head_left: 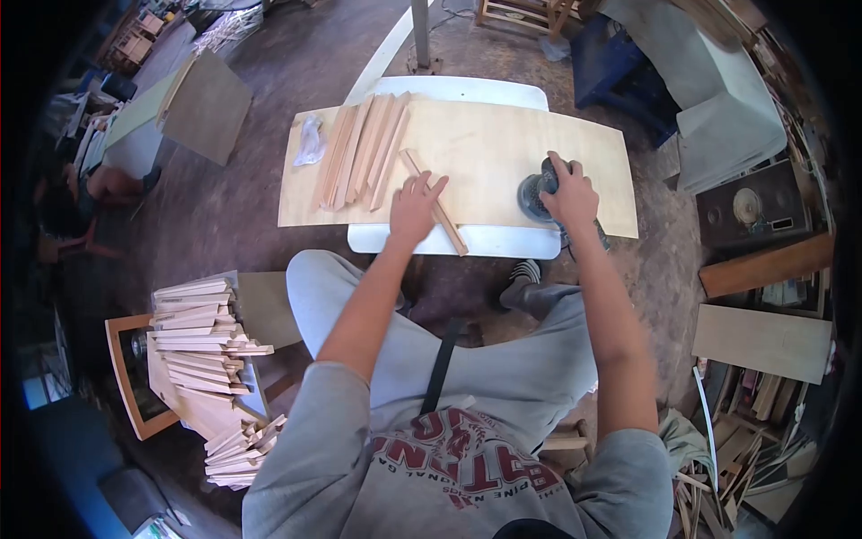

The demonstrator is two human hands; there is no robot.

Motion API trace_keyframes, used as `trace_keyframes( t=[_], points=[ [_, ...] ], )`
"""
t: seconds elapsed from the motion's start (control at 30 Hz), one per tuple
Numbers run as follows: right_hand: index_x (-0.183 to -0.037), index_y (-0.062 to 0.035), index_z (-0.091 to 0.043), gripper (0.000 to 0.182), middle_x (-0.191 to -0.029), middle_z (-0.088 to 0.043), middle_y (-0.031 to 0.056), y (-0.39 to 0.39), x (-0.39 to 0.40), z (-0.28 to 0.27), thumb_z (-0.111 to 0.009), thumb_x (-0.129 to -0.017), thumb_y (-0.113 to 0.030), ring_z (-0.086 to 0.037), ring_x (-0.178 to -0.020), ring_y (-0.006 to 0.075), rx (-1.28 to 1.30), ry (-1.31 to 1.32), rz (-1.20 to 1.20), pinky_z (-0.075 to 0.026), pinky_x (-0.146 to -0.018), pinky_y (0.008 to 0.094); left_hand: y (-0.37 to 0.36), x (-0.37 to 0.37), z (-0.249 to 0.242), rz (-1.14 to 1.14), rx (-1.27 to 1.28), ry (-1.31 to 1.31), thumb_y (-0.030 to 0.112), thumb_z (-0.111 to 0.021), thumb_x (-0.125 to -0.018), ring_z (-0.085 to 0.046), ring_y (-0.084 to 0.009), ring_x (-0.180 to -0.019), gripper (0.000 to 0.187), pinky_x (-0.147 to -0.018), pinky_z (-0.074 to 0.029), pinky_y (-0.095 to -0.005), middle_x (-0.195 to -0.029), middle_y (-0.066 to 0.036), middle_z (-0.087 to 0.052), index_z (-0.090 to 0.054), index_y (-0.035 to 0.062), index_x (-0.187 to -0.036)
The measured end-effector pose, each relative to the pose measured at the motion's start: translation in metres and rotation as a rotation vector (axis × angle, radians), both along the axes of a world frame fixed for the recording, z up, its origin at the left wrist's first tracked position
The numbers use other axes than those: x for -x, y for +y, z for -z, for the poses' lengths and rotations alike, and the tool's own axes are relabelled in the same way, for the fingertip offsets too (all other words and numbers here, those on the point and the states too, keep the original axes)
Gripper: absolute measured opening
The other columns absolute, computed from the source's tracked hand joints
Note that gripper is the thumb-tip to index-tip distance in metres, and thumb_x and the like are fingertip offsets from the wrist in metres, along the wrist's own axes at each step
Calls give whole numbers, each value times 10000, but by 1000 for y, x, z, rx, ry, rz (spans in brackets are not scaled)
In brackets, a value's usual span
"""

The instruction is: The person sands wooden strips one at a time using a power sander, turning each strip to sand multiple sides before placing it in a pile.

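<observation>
My left hand (415, 214) holds a narrow wooden strip (449, 229), its fingers over the upper part and the thumb out to the right. The strip lies slanted on a pale plywood board (489, 135), its near end jutting past the board's front edge. To the right, my right hand (573, 196) is wrapped over the top of a dark power sander (536, 196), whose round base is on or just above the plywood. Several similar strips (364, 153) lie side by side left of my left hand, with a crumpled clear plastic bag (309, 141) beside them.
Under the plywood is a white tabletop (503, 241). Stacks of wooden strips (197, 337) sit low at my left, near an orange-brown wooden frame (117, 377). A metal post (420, 36) stands beyond the table. Right of me are an old speaker panel (750, 211) and wood scraps (718, 485).
</observation>
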State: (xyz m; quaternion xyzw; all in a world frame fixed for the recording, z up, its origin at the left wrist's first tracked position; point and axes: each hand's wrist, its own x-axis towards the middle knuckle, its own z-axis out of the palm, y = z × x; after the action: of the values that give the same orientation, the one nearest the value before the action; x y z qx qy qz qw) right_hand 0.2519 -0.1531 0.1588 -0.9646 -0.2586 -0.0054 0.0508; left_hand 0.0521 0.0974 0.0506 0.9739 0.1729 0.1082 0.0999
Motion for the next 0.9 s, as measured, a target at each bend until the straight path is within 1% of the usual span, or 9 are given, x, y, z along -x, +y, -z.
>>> trace_keyframes(
  t=[0.13,0.17,0.27,0.3,0.4,0.47,0.53,0.73,0.9],
  points=[
    [-1526,-404,-454,878,-1427,-561,133,-7,8,-7,-834,-746,-268,-683,-1095,402,-4,30,44,-616,-835,495,61,-36,-6,370,-359,198,219,-638,-986,-320,-313,-1544,302,-1193,-348,-619,-1562,-51,-503,-640,213,-1288],
    [-1523,-405,-455,876,-1416,-565,130,-9,7,-4,-838,-748,-267,-684,-1094,398,-7,25,52,-618,-830,492,65,-37,-13,421,-402,-20,268,-661,-977,-506,-308,-1408,254,-1118,-434,-558,-1437,-65,-613,-642,184,-1215],
    [-1523,-407,-454,872,-1419,-565,130,-11,3,-5,-837,-753,-268,-684,-1094,396,-22,16,92,-618,-831,491,54,-34,-79,315,-113,239,310,-646,-998,-687,-303,-1123,262,-924,-532,-498,-1179,-73,-720,-636,166,-1216],
    [-1525,-401,-457,872,-1417,-569,131,-11,3,-4,-831,-748,-268,-689,-1089,395,-15,7,100,-618,-830,489,56,-24,-70,292,24,40,361,-629,-1025,-699,-272,-791,297,-734,-536,-454,-913,-93,-699,-623,154,-1238],
    [-1532,-393,-461,878,-1423,-574,135,-7,-1,-3,-818,-740,-268,-697,-1085,390,-8,-6,98,-615,-837,487,35,7,-42,-84,606,21,351,-607,-1046,-649,-207,-722,312,-658,-531,-395,-857,-76,-662,-631,103,-1234],
    [-1540,-398,-453,886,-1441,-568,138,-3,1,-2,-818,-743,-270,-692,-1100,389,-13,13,81,-613,-854,487,-2,30,-14,-345,1228,-133,277,-587,-1037,-592,-133,-695,300,-622,-506,-314,-847,-45,-643,-652,39,-1206],
    [-1546,-398,-452,896,-1456,-560,142,4,6,-3,-824,-740,-273,-685,-1121,388,-35,34,35,-608,-874,489,-29,49,0,-390,1432,-82,199,-578,-1023,-600,-107,-701,272,-582,-489,-263,-859,-27,-645,-655,0,-1192],
    [-1520,-388,-488,888,-1438,-564,152,30,57,-16,-870,-729,-260,-669,-1124,392,-153,40,-209,-612,-849,498,-83,92,32,-469,1553,166,373,-514,-1087,-635,-139,-655,385,-545,-508,-289,-779,-60,-636,-629,9,-1042],
    [-1508,-393,-491,873,-1391,-561,139,63,109,-21,-882,-740,-249,-672,-1085,377,-168,103,-437,-619,-810,489,-84,89,46,-412,1786,67,515,-497,-1087,-492,-123,-541,476,-494,-441,-296,-684,-4,-501,-551,65,-941]
  ],
)
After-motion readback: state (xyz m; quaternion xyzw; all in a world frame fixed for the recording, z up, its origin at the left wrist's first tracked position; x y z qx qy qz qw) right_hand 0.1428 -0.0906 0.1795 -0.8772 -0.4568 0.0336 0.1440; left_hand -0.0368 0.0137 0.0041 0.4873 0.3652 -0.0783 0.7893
